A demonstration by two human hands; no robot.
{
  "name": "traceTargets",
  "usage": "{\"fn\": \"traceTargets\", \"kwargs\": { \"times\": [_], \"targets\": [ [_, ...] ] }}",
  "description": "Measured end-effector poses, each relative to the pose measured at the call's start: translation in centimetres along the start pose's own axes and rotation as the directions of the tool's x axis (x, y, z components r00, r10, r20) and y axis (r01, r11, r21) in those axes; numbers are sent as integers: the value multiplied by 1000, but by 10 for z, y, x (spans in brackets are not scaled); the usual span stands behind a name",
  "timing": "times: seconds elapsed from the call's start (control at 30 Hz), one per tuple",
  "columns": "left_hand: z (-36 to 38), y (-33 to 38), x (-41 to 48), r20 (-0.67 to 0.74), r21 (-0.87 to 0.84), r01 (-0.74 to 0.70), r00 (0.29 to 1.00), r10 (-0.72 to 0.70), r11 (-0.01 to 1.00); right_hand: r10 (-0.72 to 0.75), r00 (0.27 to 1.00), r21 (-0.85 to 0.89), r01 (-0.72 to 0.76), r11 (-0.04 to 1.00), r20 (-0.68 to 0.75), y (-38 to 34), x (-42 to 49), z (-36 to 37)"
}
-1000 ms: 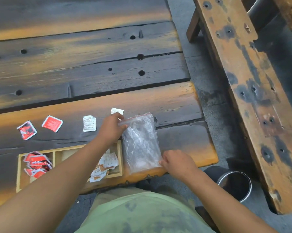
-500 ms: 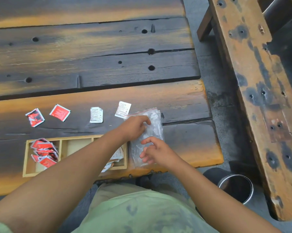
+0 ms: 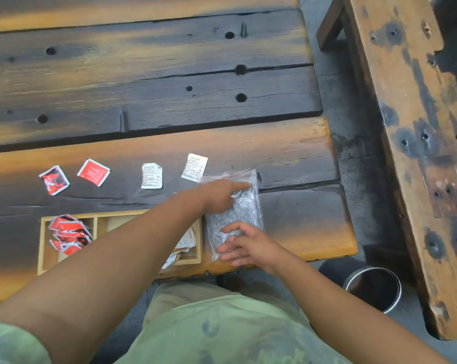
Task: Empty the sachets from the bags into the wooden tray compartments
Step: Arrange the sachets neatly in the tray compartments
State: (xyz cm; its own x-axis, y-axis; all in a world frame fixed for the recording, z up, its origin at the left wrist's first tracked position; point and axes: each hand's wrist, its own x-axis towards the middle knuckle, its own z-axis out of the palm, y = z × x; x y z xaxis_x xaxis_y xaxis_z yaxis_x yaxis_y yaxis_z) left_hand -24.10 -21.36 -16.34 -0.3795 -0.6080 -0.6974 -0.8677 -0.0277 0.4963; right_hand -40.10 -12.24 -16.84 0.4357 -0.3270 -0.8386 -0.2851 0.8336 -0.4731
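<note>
1. Head view: we see the left hand (image 3: 222, 197) lying flat on the upper half of a clear plastic bag (image 3: 247, 206), fingers straight and pointing right, pressing it onto the desk (image 3: 169, 101).
2. The right hand (image 3: 244, 245) rests on the bag's near end with its fingers loosely spread; neither hand pinches anything.
3. The bag lies flat near the desk's front edge, its red zip strip at the far end. We cannot tell whether anything is inside.
4. Just left of the bag sits the wooden tray (image 3: 41, 248), and the left forearm crosses over its middle.
5. The tray's left compartment holds a heap of red sachets (image 3: 67, 232). Its right compartment holds white sachets (image 3: 185, 241), and some spill over the near rim. The middle compartment is mostly hidden.
6. Beyond the tray we count four loose packets in a row on the desk: a red-and-black sachet (image 3: 54, 179), a red sachet (image 3: 93, 172), a white sachet (image 3: 151, 176) and a second white sachet (image 3: 194, 167) just beside the bag's far corner.
7. To the right, a wooden bench (image 3: 419, 127) stands apart from the desk, with a metal bin (image 3: 373, 287) on the floor between them.
</note>
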Motion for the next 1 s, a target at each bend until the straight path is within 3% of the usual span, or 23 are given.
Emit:
{"fn": "traceTargets", "kwargs": {
  "times": [0.23,0.33,0.47,0.63,0.83,1.0],
  "targets": [
    [9,2,-3,-6,-20,10,1000,-10,1000,8,1000,12,-8,1000,-5,-2,0,0],
    [7,6,-13,-22,-109,7,1000,-10,994,1,1000,-66,-1,998,-1,-6,-3,4],
    [7,-1,-41,-158,-246,-35,987,-5,969,-26,999,-52,24,998,-43,-9,-9,8],
    [8,-25,-89,-273,-488,-87,960,-57,868,-108,988,-41,105,994,-110,-21,-19,20],
    [13,-55,-142,-331,-502,-98,940,-87,859,-205,973,-101,194,976,-106,-39,-32,54],
    [33,-88,-174,-402,-456,-58,904,-147,888,-286,948,-316,231,920,-139,-39,-26,97]
  ]
}}
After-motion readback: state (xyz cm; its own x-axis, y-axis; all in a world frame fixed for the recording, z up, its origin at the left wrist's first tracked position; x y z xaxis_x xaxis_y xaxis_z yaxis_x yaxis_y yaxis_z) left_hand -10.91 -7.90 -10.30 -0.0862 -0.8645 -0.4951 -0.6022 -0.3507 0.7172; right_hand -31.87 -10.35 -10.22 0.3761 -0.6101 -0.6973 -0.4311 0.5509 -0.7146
